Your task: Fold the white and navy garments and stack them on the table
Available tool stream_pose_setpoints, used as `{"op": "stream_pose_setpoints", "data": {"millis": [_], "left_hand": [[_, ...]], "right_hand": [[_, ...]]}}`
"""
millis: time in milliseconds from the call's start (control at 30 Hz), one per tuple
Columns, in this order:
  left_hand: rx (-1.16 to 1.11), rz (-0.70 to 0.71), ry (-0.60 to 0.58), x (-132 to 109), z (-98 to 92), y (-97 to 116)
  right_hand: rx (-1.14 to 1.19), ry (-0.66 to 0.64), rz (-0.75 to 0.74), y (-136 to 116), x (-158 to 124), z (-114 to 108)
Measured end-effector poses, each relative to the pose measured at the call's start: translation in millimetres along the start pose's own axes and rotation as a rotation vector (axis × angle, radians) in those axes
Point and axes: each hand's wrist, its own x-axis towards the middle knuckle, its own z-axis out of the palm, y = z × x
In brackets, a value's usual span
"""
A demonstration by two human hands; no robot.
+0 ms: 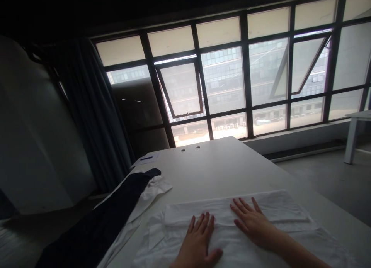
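Note:
A white cloth garment (pixel 232 248) lies spread on the white table, with its far part folded over into a long flat band. My left hand (pixel 198 237) rests flat on it, fingers stretched forward, near the band's left half. On the band's right half lies my right hand (pixel 252 221), palm down with fingers spread. Neither hand grips anything. Small wrinkles run through the fabric around both hands. The garment's near edge runs out of view at the bottom.
Left of the garment, dark navy clothing (pixel 116 210) and a white cloth (pixel 153 189) lie along the edge of the table (pixel 208 167). Beyond them sits a paper with a blue pen (pixel 146 158). Windows stand behind, a curtain (pixel 89 106) at left, another table (pixel 352 133) at right.

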Motion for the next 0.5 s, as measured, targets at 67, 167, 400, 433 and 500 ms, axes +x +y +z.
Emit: {"op": "stream_pose_setpoints", "data": {"millis": [67, 167, 400, 433, 500], "left_hand": [[-0.027, -0.092, 0.006, -1, -4.8, -1], [-0.036, -0.139, -0.004, -2, -6.8, 1], [-0.045, -0.154, -0.019, -4, -14.2, 5], [-0.044, -0.156, -0.019, -4, -14.8, 5], [-0.043, -0.156, -0.014, -4, -15.0, 6]], "right_hand": [[-0.006, -0.011, 0.052, 25, -1, -7], [-0.042, -0.041, 0.186, 76, -8, -19], [-0.386, 0.097, 0.641, 103, -23, -46], [-0.367, 0.101, 0.541, 87, -22, -45], [-0.236, 0.065, 0.282, 44, -20, -31]]}}
